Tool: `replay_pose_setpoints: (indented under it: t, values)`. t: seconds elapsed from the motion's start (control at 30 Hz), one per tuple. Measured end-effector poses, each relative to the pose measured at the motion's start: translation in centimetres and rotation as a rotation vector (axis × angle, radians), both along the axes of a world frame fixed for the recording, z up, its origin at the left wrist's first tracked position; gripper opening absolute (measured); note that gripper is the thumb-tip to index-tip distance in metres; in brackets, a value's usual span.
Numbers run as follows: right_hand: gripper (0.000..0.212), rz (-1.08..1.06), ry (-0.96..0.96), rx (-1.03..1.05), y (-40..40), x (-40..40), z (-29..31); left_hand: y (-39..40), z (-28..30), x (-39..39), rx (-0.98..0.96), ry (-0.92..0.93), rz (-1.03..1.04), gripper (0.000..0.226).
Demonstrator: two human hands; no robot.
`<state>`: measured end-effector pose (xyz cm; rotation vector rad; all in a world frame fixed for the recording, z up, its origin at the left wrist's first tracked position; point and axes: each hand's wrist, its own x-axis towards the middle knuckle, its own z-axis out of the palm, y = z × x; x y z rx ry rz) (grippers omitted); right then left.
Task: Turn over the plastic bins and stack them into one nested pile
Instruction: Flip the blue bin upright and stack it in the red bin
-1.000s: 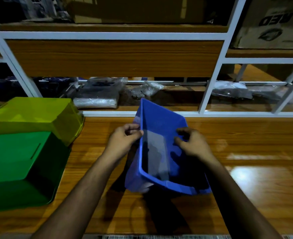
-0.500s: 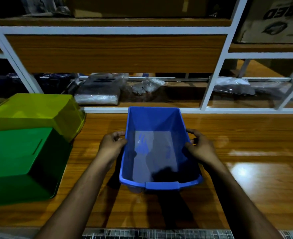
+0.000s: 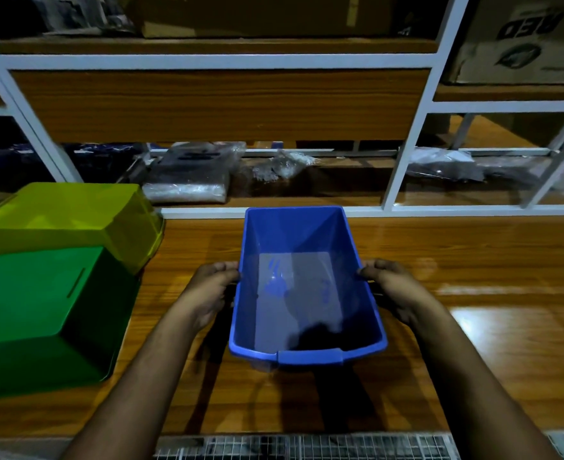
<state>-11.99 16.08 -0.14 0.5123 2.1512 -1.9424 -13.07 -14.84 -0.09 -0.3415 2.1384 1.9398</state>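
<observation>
Blue bin [image 3: 302, 293] upright, empty, both hands gripping its side rims.

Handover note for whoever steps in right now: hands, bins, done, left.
Left hand and right hand each grip a long side of the blue bin.
Blue bin sits open side up on the wooden table, in front of the person.
Green bin and yellow-green bin lie upside down at the left, side by side, unstacked.
Done: blue bin turned upright.
Left: flip green and yellow-green, nest all three.
</observation>
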Motion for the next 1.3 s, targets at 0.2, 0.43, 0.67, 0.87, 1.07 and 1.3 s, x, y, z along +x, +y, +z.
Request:
replay_pose_setpoints:
  t: [0.2,0.43,0.67,0.87,1.07,1.3]
  values:
    - [0.020,-0.070,0.043,-0.147,1.3,2.2,0.2,-0.3,0.0,-0.3,0.133,-0.055,-0.159,0.027]
    - [0.021,-0.237,0.089,-0.258,4.6,9.7,1.0,3.5,0.5,-1.2,0.268,-0.084,-0.420,0.034]
    - [0.024,-0.506,0.192,-0.288,9.8,20.4,1.1,13.6,0.6,1.4,0.323,-0.100,-0.675,0.047]
    - [0.026,-0.697,0.229,-0.268,16.2,29.6,0.6,24.6,1.4,6.2,0.253,-0.100,-0.834,0.033]
    - [0.026,-0.888,0.283,-0.236,25.8,39.1,0.6,38.7,2.1,13.1,0.211,-0.102,-0.966,0.034]
    - [0.026,-0.945,0.315,-0.154,37.1,46.4,3.1,52.8,4.0,18.3,0.217,-0.078,-1.024,0.036]
